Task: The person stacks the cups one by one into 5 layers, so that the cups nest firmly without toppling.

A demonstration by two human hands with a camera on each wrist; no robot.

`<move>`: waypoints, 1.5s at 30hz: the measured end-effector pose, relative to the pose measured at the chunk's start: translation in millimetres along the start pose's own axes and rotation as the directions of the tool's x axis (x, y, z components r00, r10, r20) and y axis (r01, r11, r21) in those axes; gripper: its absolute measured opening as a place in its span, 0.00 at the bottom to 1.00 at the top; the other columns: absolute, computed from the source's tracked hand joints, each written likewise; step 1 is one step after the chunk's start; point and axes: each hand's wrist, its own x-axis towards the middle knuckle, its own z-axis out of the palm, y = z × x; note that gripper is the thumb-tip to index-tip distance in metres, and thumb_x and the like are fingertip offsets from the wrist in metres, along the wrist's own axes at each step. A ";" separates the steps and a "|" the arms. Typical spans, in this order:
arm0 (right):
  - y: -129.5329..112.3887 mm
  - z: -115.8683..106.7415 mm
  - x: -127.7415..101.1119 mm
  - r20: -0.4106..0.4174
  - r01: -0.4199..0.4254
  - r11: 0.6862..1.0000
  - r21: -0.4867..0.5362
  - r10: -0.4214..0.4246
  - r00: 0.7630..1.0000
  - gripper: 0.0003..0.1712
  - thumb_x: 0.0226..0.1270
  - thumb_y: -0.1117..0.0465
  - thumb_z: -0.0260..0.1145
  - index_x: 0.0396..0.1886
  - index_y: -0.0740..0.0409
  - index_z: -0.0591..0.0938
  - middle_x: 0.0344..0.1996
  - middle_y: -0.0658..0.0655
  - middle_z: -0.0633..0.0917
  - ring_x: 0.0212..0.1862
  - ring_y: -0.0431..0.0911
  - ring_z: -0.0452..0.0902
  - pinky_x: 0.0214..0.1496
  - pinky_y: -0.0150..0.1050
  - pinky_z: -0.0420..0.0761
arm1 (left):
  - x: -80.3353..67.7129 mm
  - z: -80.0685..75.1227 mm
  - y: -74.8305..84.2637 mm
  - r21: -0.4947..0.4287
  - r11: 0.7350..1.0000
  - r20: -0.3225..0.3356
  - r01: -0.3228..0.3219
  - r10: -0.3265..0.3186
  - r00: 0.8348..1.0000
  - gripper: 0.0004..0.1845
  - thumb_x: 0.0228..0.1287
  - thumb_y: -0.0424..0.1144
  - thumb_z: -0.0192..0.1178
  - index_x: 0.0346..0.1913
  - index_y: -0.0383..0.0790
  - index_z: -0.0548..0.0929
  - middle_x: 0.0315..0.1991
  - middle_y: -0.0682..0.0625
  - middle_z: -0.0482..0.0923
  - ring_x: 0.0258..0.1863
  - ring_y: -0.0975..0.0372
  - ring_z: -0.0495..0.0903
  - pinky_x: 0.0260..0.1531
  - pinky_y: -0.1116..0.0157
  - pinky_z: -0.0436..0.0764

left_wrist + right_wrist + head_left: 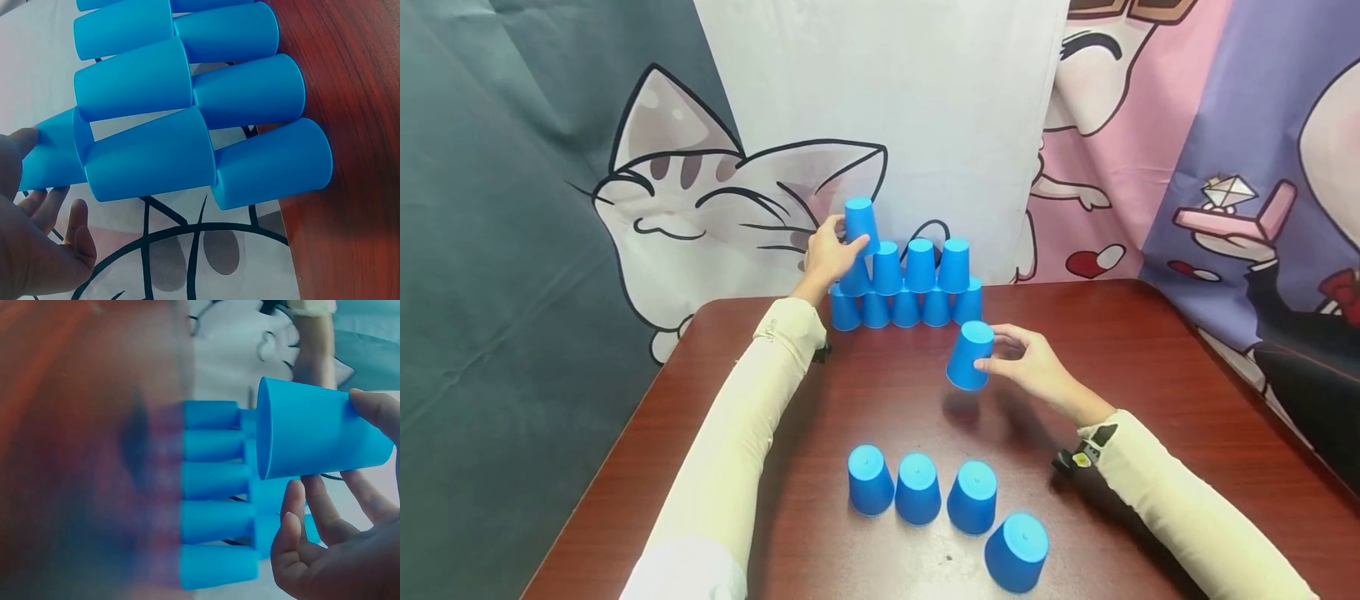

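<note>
My left hand (827,254) grips an upside-down blue plastic cup (861,223) at the left end of a stack of blue cups. In the left wrist view this cup (56,150) has its rim at the base of the leftmost upper-row cup (150,156); whether it rests there I cannot tell. The stack has a bottom row (906,310) and an upper row (921,267), each of several upside-down cups. Thumb and fingers of my right hand (1033,367) hold another inverted cup (970,358) above the table, slightly tilted, in front of the stack.
Several more inverted blue cups (917,489) stand on the near part of the brown table (760,533), one of them (1017,552) closer to me. Behind the stack hangs a cloth backdrop (887,75) with cartoon figures. A dark object (1307,400) lies beyond the right edge.
</note>
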 end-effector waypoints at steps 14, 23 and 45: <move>-27.8 -25.1 11.2 -0.085 -0.023 0.999 -0.034 0.020 0.996 0.35 0.64 0.50 0.71 0.67 0.57 0.73 0.59 0.64 0.80 0.60 0.61 0.75 0.58 0.65 0.73 | -28.7 15.9 -23.5 -0.038 0.999 -0.167 -0.030 0.023 0.986 0.41 0.61 0.58 0.66 0.73 0.45 0.64 0.71 0.43 0.59 0.65 0.48 0.61 0.57 0.44 0.60; -32.9 -23.6 20.6 -0.132 -0.015 0.998 -0.055 0.007 0.991 0.36 0.63 0.48 0.72 0.66 0.58 0.74 0.57 0.65 0.81 0.58 0.61 0.76 0.59 0.65 0.73 | -60.7 27.8 -45.9 -0.130 0.990 -0.117 -0.063 0.047 0.992 0.41 0.62 0.55 0.67 0.72 0.44 0.63 0.69 0.42 0.60 0.68 0.49 0.62 0.63 0.37 0.58; -61.2 -11.1 47.2 -0.172 -0.056 0.998 -0.014 0.052 0.984 0.43 0.59 0.41 0.73 0.69 0.55 0.71 0.61 0.62 0.79 0.61 0.59 0.75 0.61 0.60 0.74 | -113.9 53.3 -73.7 -0.277 0.961 0.159 0.001 0.045 0.986 0.40 0.62 0.52 0.69 0.72 0.46 0.63 0.69 0.41 0.65 0.59 0.42 0.73 0.53 0.49 0.79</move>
